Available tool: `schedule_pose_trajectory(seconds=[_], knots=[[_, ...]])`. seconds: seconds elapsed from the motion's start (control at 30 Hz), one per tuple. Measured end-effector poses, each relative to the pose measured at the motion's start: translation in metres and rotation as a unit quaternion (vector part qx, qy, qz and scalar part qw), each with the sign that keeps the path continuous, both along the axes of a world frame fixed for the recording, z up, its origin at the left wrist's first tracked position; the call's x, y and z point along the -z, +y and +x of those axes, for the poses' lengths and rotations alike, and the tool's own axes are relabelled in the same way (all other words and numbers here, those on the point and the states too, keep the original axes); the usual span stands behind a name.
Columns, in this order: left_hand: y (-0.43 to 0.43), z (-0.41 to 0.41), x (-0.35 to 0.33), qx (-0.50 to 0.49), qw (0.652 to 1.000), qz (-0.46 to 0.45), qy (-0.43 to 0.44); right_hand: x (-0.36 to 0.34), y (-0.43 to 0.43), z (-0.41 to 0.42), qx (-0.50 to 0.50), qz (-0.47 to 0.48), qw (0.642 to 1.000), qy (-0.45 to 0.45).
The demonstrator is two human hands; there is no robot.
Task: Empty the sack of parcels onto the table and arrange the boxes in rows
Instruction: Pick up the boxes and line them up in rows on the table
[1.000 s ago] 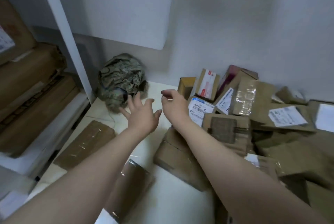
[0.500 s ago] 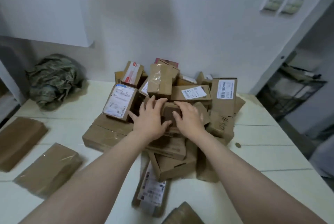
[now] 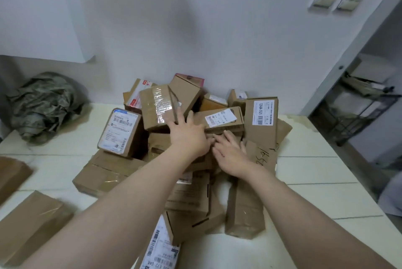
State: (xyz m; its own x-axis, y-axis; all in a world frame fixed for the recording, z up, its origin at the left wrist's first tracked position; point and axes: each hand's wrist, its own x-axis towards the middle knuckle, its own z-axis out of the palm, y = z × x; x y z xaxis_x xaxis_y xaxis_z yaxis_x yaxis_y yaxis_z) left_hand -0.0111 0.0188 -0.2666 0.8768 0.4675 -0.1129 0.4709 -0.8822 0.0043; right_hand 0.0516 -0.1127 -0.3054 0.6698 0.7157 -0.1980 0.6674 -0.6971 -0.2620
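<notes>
A heap of several brown cardboard parcels lies against the wall on the white table. The crumpled camouflage sack sits slumped at the back left corner. My left hand reaches into the middle of the heap, its straight fingers against a taped box and a long labelled box. Just right of it, my right hand lies flat, fingers spread, on lower boxes in the heap. Neither hand plainly grips a box.
Two flat brown parcels lie apart at the table's left front, with another at the left edge. A labelled parcel lies under my left forearm. A dark wire shelf stands beyond the table's right end.
My view swung right from the sack to the heap. Both hands moved from beside the sack onto the pile, and my left hand has since slid farther up toward the taped box.
</notes>
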Motion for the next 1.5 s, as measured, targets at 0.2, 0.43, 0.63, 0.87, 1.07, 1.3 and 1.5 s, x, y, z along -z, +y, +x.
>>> schedule_pose_trajectory(seconds=[0.2,0.43,0.63,0.87,1.07,1.3,1.5], knots=[[0.015,0.019,-0.014,-0.072,0.985,-0.068,0.14,0.005,-0.026,0.027,0.052,-0.085,0.988,-0.116],[0.041,-0.003,-0.017,-0.17,0.957,-0.121,0.203,-0.001,0.007,0.034,0.02,-0.016,0.997,-0.073],[0.035,-0.013,0.007,-0.145,0.962,-0.139,0.183,0.023,-0.004,0.038,-0.075,-0.266,0.961,-0.008],[0.049,0.006,-0.011,-0.22,0.972,-0.021,0.083,0.005,0.014,0.082,0.043,0.01,0.99,-0.138],[0.051,0.081,0.032,-0.075,0.997,0.013,-0.003,0.027,0.054,0.099,-0.147,-0.177,0.963,-0.14],[0.104,0.059,0.077,-0.286,0.95,-0.05,0.112,0.046,0.027,0.143,0.039,-0.21,0.973,-0.087],[0.1,0.06,0.065,-0.38,0.921,-0.013,0.089,0.036,0.03,0.133,0.202,-0.197,0.954,-0.105]])
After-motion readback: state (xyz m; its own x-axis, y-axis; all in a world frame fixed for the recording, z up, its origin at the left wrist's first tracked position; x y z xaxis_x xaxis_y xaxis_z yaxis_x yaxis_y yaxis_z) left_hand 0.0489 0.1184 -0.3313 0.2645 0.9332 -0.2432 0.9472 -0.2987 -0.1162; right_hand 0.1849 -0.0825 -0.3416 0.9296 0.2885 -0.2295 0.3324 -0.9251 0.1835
